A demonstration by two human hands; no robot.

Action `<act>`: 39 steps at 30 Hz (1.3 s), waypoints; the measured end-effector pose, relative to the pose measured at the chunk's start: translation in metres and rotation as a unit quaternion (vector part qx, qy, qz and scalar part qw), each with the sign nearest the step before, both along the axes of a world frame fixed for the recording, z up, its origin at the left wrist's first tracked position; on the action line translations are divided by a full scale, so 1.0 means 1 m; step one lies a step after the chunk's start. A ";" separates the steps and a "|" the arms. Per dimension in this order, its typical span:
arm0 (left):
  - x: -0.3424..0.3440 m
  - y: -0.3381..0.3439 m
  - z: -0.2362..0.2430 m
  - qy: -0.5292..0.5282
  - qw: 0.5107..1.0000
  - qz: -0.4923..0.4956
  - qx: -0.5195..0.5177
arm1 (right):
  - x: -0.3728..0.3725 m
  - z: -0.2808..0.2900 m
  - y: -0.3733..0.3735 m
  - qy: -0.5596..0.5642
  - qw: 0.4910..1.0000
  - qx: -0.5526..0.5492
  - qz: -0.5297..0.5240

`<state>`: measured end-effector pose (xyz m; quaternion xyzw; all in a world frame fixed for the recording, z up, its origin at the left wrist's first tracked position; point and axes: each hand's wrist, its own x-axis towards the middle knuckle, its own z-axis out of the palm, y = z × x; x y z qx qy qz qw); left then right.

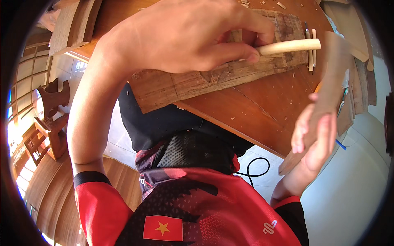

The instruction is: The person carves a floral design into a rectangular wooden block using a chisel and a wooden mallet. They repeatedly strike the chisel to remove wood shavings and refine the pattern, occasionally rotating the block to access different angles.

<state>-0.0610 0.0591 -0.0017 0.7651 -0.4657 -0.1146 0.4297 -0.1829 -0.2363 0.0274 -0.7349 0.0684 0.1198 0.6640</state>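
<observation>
Left hand (184, 35) is curled tight around a pale wooden handle (287, 46), thumb underneath and fingers wrapped over the top, so it's a full closed grip. The handle sticks out to the right of the fist, lying across a rough, weathered plank (213, 80) that sits on the reddish-brown table (262, 110). The working end of the tool is hidden under the hand, so I can't tell what kind of tip it has.

Right hand (314, 137) is off to the right, past the table edge, holding a flat block of wood (332, 86) up on end. Fingers are only loosely bent along its near face, more cradling than squeezing; looks like the thumb is behind it, but that side is out of sight.

Couple of thin tools (311, 49) lie side by side on the table, just beyond the end of the handle. Wood chips (281, 5) are scattered at the far end. A black cable (256, 168) loops on the pale floor below the table edge.
</observation>
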 end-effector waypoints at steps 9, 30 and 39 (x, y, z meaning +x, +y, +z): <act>0.015 0.005 0.017 0.065 0.996 -0.053 0.011 | -0.002 -0.003 0.005 0.033 0.999 -0.027 0.018; 0.020 -0.002 -0.008 0.040 0.995 -0.080 0.048 | -0.004 -0.013 -0.003 0.030 0.999 -0.018 0.039; 0.005 -0.004 -0.002 0.056 0.997 0.031 0.035 | -0.004 -0.009 -0.002 0.042 0.999 0.008 -0.003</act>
